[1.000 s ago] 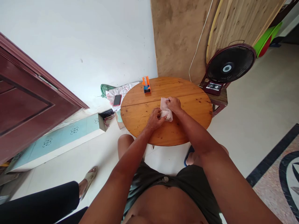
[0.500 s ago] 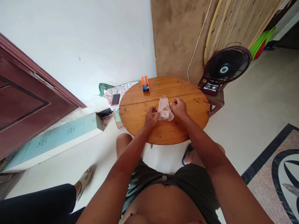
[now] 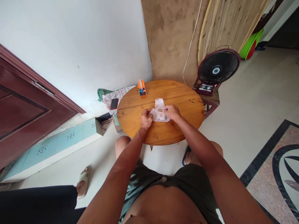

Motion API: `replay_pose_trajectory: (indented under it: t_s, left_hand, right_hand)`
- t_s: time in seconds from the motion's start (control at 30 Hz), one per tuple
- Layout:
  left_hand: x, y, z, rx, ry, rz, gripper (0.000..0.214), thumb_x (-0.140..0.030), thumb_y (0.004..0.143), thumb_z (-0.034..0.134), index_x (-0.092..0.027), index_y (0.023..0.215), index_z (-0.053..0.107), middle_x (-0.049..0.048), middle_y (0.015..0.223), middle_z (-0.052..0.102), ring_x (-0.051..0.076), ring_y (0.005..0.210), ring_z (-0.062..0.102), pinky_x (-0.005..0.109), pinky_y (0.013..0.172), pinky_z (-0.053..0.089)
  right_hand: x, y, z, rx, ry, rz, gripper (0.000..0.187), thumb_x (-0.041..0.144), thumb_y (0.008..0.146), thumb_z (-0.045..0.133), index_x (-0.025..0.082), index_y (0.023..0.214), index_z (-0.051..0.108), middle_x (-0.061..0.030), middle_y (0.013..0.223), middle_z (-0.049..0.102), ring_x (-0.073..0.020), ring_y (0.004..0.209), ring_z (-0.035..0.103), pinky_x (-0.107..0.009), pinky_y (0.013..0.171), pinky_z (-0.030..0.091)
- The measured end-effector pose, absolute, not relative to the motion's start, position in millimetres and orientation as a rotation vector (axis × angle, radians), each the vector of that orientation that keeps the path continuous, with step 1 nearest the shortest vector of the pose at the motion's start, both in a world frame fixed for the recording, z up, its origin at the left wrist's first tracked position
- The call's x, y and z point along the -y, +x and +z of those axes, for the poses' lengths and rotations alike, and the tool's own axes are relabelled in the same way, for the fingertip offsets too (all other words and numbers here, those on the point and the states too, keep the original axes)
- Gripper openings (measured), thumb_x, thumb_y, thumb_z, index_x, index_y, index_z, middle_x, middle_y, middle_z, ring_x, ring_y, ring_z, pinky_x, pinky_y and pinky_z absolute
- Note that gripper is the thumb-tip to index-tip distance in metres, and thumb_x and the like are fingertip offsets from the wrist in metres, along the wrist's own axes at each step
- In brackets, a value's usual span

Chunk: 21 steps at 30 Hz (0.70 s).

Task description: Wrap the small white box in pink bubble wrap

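A clear plastic bag [image 3: 159,110] with a small whitish item inside lies on the round wooden table [image 3: 184,105]. My left hand [image 3: 146,119] is closed on the bag's left edge. My right hand [image 3: 172,112] pinches the bag's right side, fingers curled. Both hands rest on the tabletop near its middle. An orange and blue block toy [image 3: 141,88] stands at the table's far edge, well beyond both hands.
A black fan [image 3: 217,69] sits on a small stool right of the table. A red phone [image 3: 114,103] lies on printed paper on the floor at the left. Another person's sandalled foot [image 3: 83,181] and dark trouser leg are at lower left. Wooden boards lean on the wall.
The bag was bunched between both hands, then laid down and spread; now both hands grip its edges again. The view has shifted slightly left.
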State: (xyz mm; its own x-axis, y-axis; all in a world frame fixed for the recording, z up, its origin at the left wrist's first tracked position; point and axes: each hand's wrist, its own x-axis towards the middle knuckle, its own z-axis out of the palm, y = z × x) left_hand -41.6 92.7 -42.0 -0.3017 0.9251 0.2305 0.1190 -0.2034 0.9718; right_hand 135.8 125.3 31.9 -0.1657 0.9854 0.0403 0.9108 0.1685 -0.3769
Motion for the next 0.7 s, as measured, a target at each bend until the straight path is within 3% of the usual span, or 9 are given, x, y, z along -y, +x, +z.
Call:
replay_pose_trajectory:
  t_s: [0.17,0.33,0.5,0.6,0.7]
  left_hand:
    - [-92,-40,-42,-1.435,1.253,1.512,0.021,-0.036,0.078,0.058,-0.016,0.083,0.06,0.0013,0.075,0.063,0.011,0.065,0.058,0.022,0.063,0.047]
    - [-98,-47,-27,-1.542,1.276,1.388,0.021,-0.033,0.081,0.057,-0.015,0.088,0.062,0.0033,0.077,0.065,0.012,0.065,0.058,0.023,0.062,0.047]
    - [-117,-50,11,-1.704,1.512,1.049,0.019,-0.028,0.078,0.065,-0.015,0.091,0.068,0.0057,0.085,0.069,0.016,0.077,0.063,0.025,0.071,0.049]
    - [-130,-39,32,-1.862,1.737,0.674,0.024,-0.037,0.081,0.064,-0.017,0.092,0.07,0.0079,0.088,0.07,0.02,0.084,0.065,0.029,0.076,0.05]
    - [-141,-23,43,-1.929,1.792,0.504,0.031,-0.038,0.071,0.074,-0.017,0.093,0.071,0.0121,0.095,0.071,0.028,0.094,0.067,0.036,0.082,0.051]
  right_hand:
    - [-137,129,39,2.218,-1.887,0.293,0.03,0.041,0.085,0.059,0.022,0.102,0.076,-0.0104,0.102,0.075,-0.0236,0.095,0.068,-0.029,0.077,0.049]
    - [-145,129,40,2.239,-1.939,0.246,0.026,0.031,0.086,0.058,0.022,0.103,0.076,-0.0117,0.101,0.074,-0.0243,0.096,0.068,-0.029,0.078,0.05]
    - [-149,135,29,2.178,-1.967,0.199,0.026,0.027,0.087,0.056,0.02,0.106,0.073,-0.0129,0.102,0.073,-0.0255,0.097,0.067,-0.03,0.078,0.049]
    - [-149,133,25,2.176,-1.938,0.237,0.03,0.038,0.089,0.058,0.02,0.109,0.071,-0.0121,0.105,0.073,-0.0256,0.1,0.066,-0.031,0.08,0.049]
    - [-149,129,25,2.188,-1.893,0.228,0.031,0.042,0.091,0.056,0.021,0.107,0.071,-0.0114,0.106,0.073,-0.0248,0.101,0.066,-0.03,0.082,0.049]
